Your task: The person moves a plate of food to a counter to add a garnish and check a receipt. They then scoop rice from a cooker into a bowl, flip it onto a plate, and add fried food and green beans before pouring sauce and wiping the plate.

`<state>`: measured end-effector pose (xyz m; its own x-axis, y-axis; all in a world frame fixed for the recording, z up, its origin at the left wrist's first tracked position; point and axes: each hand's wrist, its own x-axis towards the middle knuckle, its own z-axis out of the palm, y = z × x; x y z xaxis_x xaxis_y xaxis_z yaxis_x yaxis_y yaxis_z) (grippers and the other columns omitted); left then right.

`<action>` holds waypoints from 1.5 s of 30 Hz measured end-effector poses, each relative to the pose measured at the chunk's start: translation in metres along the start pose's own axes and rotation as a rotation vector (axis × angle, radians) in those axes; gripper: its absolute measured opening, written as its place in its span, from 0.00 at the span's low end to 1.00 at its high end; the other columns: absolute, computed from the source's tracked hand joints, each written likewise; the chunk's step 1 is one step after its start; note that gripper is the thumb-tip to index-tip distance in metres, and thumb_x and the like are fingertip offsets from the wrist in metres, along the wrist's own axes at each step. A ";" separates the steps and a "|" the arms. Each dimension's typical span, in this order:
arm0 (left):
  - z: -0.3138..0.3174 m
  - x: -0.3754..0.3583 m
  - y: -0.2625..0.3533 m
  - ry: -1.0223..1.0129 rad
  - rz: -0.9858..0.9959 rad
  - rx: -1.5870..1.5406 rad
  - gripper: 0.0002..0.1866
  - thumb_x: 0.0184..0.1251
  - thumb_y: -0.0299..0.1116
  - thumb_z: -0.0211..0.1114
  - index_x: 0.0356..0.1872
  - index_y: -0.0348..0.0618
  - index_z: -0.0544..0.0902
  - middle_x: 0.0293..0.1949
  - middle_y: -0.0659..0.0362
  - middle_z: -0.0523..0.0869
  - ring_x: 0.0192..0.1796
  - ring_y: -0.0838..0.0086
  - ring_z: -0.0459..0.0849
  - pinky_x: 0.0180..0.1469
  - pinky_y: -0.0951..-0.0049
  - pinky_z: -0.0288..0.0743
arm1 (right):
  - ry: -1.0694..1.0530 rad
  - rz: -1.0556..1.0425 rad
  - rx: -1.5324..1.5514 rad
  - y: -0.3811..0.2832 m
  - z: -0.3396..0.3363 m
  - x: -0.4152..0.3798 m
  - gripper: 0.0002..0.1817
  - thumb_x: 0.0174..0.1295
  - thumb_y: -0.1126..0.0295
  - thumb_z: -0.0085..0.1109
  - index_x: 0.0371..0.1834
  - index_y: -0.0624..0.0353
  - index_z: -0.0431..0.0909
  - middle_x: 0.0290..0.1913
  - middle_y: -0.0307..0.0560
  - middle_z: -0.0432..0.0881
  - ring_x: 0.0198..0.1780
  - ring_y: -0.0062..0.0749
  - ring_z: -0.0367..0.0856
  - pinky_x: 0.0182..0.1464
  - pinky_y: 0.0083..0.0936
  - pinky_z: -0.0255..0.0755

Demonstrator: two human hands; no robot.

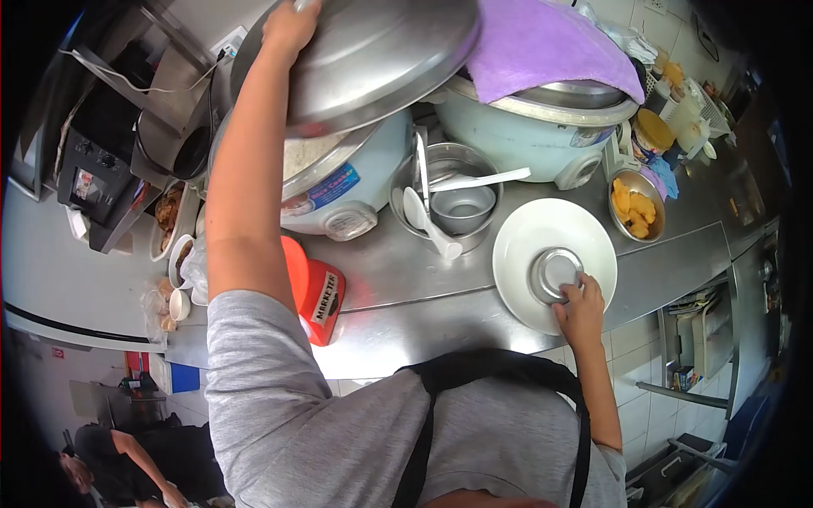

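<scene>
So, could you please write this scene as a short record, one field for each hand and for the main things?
Left hand: grips the large metal lid, raised over the left rice cooker
Left rice cooker: rice visible inside
Right hand: touches the small metal bowl
Small metal bowl: on the white plate
Other rice cooker: purple cloth draped over its top
Utensil bowl: holds white utensils
Right of plate: yellow-orange pieces in a metal bowl

A pale tiled wall (pixel 622 17) rose behind a steel counter (pixel 432 320), whose front strip caught bright, whitish glare. Light tiles with thin joints paved the floor (pixel 637 360) at right, near open shelving (pixel 718 339). The room's far edges fell dark.
</scene>
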<state>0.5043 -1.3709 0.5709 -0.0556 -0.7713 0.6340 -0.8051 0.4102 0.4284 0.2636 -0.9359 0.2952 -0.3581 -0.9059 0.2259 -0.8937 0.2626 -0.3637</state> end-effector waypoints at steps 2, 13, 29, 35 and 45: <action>-0.006 0.002 -0.049 -0.123 -0.095 0.135 0.31 0.53 0.53 0.52 0.50 0.36 0.71 0.51 0.46 0.73 0.56 0.53 0.68 0.56 0.61 0.61 | 0.015 -0.005 -0.024 -0.007 0.007 -0.002 0.22 0.32 0.74 0.66 0.36 0.57 0.73 0.48 0.53 0.68 0.54 0.47 0.63 0.51 0.38 0.60; -0.004 -0.002 -0.179 -0.321 -0.355 0.188 0.30 0.54 0.51 0.53 0.53 0.38 0.70 0.55 0.47 0.70 0.59 0.50 0.63 0.58 0.58 0.57 | 0.011 0.059 -0.235 -0.024 0.029 0.008 0.16 0.34 0.72 0.64 0.30 0.57 0.72 0.37 0.46 0.71 0.45 0.41 0.67 0.45 0.34 0.62; -0.012 -0.041 -0.125 -0.053 -0.202 -0.052 0.38 0.45 0.54 0.61 0.56 0.43 0.65 0.57 0.41 0.62 0.60 0.51 0.61 0.59 0.61 0.57 | -0.507 0.160 -0.076 -0.022 0.004 0.052 0.17 0.34 0.64 0.60 0.30 0.56 0.71 0.35 0.49 0.77 0.40 0.41 0.75 0.42 0.30 0.67; -0.046 -0.110 -0.001 -0.126 0.174 -0.691 0.24 0.54 0.40 0.60 0.51 0.41 0.70 0.47 0.47 0.73 0.50 0.66 0.72 0.53 0.71 0.64 | -0.634 0.041 0.105 0.019 0.007 0.080 0.20 0.33 0.59 0.62 0.29 0.60 0.72 0.25 0.48 0.75 0.29 0.33 0.74 0.33 0.26 0.67; 0.082 -0.411 0.120 -0.936 0.567 -0.487 0.12 0.47 0.33 0.63 0.35 0.43 0.77 0.38 0.53 0.75 0.44 0.58 0.72 0.49 0.64 0.66 | -0.298 0.015 0.184 0.041 -0.100 0.089 0.30 0.39 0.58 0.63 0.42 0.71 0.69 0.37 0.60 0.76 0.40 0.44 0.75 0.42 0.29 0.68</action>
<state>0.3820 -1.0446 0.3085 -0.9010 -0.3934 0.1827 -0.2306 0.7913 0.5662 0.1682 -0.9724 0.3902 -0.2522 -0.9667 -0.0442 -0.8155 0.2369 -0.5281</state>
